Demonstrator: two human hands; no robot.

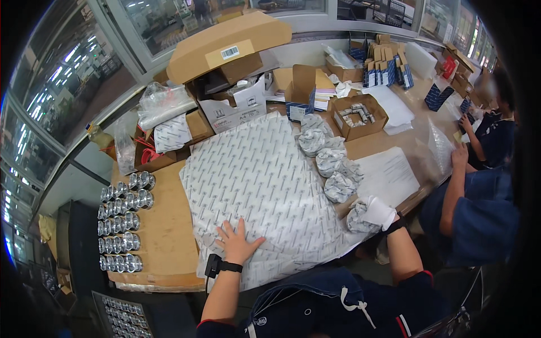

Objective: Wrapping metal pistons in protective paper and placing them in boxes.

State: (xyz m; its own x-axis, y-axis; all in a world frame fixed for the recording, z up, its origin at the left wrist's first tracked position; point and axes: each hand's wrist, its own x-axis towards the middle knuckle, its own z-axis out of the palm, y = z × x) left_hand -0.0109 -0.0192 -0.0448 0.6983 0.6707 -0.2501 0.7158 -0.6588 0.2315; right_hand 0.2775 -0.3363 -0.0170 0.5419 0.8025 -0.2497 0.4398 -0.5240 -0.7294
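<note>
My bare left hand (238, 241) lies with fingers spread on a stack of white printed wrapping paper (248, 163). My right hand (378, 213), in a white glove, closes over a paper-wrapped bundle (357, 218) at the right edge of the stack; most of its fingers are hidden. Beyond it, several similar crumpled paper bundles (341, 186) run in a line away from me. What they contain is hidden by the paper. To the left, shiny metal rings (119, 224) stand in rows on a brown cardboard sheet (169, 231).
A small open carton (360, 115) holds metal cylindrical parts. White sheets (386, 174) lie right of the bundles. Larger cartons (234, 107) and a plastic bag (163, 104) crowd the back left. Blue-and-brown boxes (387, 70) stand at the back. Co-workers (479, 208) sit along the right side.
</note>
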